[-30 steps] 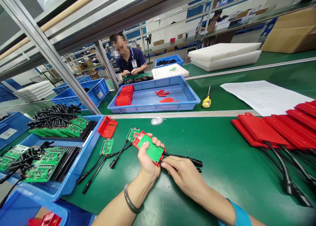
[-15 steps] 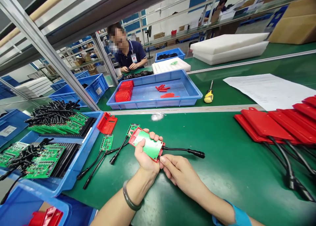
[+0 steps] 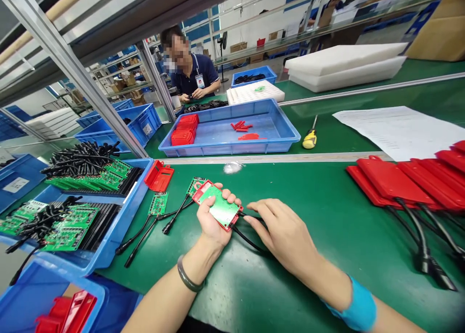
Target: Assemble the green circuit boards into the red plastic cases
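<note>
My left hand [image 3: 214,221] is closed around a red plastic case [image 3: 200,191] in the middle of the bench, the thumb lying over its face. A green circuit board [image 3: 221,208] sits in the case, plain side up. Two black cables leave the case's right end; the lower cable [image 3: 249,238] runs down under my right hand. My right hand [image 3: 285,231] has its thumb and fingers around the upper cable, close to the case, and its palm side is hidden. Left of the case lie a loose circuit board [image 3: 158,204] with black leads and an open red case [image 3: 160,176].
A blue tray [image 3: 232,151] behind holds red parts. At left, a blue bin [image 3: 125,216] carries cabled boards. Closed red cases [image 3: 394,180] are stacked at right. A yellow screwdriver [image 3: 310,139] and a paper sheet [image 3: 399,129] lie behind. A co-worker [image 3: 196,76] sits opposite.
My right hand has moved from the case's lower corner up and right onto the upper cable. The lower cable now shows below the case. My left hand keeps its hold.
</note>
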`<state>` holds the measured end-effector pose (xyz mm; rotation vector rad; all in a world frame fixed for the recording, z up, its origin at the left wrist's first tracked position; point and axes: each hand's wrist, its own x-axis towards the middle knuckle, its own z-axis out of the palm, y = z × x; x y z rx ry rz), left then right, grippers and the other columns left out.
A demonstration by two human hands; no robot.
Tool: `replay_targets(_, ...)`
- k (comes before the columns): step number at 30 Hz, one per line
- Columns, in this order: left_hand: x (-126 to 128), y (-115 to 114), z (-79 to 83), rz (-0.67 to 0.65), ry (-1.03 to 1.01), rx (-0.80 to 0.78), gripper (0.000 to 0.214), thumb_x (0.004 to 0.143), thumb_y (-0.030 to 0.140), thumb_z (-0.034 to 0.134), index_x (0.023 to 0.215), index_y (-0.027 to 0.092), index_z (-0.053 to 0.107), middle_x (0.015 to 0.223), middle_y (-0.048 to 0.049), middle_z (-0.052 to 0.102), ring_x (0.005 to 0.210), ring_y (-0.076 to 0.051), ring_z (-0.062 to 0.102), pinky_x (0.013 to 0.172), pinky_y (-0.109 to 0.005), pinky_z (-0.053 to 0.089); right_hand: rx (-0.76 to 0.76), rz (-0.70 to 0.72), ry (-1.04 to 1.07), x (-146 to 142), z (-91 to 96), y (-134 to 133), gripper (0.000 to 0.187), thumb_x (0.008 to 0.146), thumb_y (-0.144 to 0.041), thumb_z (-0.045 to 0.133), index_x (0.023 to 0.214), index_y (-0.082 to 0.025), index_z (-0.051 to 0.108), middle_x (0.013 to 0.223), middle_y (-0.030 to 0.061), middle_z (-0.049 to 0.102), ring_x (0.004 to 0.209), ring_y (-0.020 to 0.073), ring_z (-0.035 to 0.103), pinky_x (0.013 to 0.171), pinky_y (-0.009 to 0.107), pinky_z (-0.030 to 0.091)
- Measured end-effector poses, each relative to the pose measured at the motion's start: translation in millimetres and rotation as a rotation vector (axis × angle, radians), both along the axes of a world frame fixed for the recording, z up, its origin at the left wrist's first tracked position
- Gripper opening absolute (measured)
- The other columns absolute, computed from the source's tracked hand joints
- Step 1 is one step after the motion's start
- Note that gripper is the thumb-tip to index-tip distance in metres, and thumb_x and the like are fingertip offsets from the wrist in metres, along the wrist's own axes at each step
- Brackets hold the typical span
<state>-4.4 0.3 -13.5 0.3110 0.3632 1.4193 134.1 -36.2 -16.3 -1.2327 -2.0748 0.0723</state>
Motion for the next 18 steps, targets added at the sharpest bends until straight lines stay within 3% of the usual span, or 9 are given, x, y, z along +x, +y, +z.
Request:
replay_targets(4,2,-3,0.6,-0.005,0.008,0.026,0.019,0.072,0.022,0.049,0.089,0.018,0.055,0.075,-0.0008,0.04,0.066,-0.013,0.044,0.07,-0.03,0.04,-0.174,0.023,-0.006,-1,-7.5,1,0.045,0.099,-0.036,0.024,0.086,-0.017,0.062,0.077,0.0067,0.057,0.065,0.017,0.056,0.06,0.028,0.043)
replay_targets(9,4,-4,3.9,0.045,0.102,0.022,0.021,0.069,0.026,0.05,0.089,0.02,0.054,0.074,-0.0004,0.039,0.065,-0.013,0.042,0.069,-0.03,0.04,-0.246,0.044,0.089,-4,-9.3,1,0.04,0.097,-0.04,0.031,0.085,-0.018,0.062,0.076,0.0059,0.057,0.065,0.0171,0.056,0.059,0.028,0.041)
replay_targets(13,4,-7,8.4,0.021,0.107,0.038,0.023,0.067,0.027,0.051,0.089,0.02,0.054,0.073,-0.0002,0.037,0.064,-0.013,0.042,0.068,-0.03,0.04,-0.502,0.135,0.38,-5,-0.2,3,0.036,0.091,-0.04,0.042,0.066,-0.02,0.059,0.061,0.0009,0.054,0.056,0.0147,0.05,0.053,0.026,0.038)
replay_targets(18,3,-10,13.0,0.008,0.128,0.037,0.024,0.065,0.027,0.054,0.089,0.021,0.054,0.071,0.0006,0.036,0.063,-0.012,0.04,0.068,-0.03,0.04,-0.898,0.181,0.774,-10,0.7,0,0.036,0.082,-0.049,0.05,0.067,-0.017,0.059,0.048,-0.0046,0.044,0.042,0.0099,0.038,0.042,0.023,0.028)
